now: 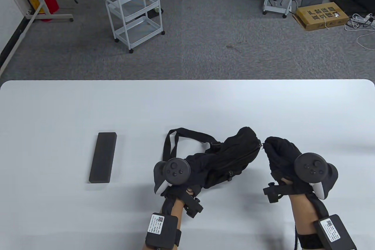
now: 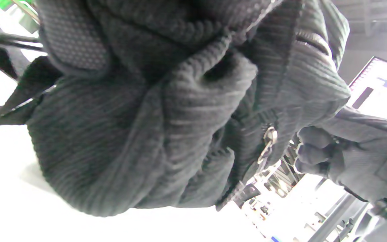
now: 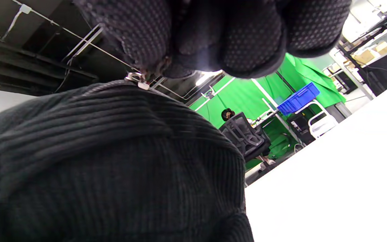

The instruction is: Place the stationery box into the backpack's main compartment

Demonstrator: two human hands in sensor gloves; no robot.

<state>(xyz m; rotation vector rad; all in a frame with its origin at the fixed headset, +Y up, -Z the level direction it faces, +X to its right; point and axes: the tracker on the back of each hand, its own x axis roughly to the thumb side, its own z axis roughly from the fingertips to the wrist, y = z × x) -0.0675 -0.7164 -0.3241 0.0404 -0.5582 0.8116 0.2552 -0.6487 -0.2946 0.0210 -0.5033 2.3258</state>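
Black and flat, the stationery box lay on the white table, well apart from both hands, left of the backpack. It was a long, slim matte slab. The left hand gripped the corduroy backpack's near end, fingers buried in fabric. The right hand was curled, apparently pinching the zipper pull at the bag's far end. Nothing lay between box and bag.

one backpack, one stationery box
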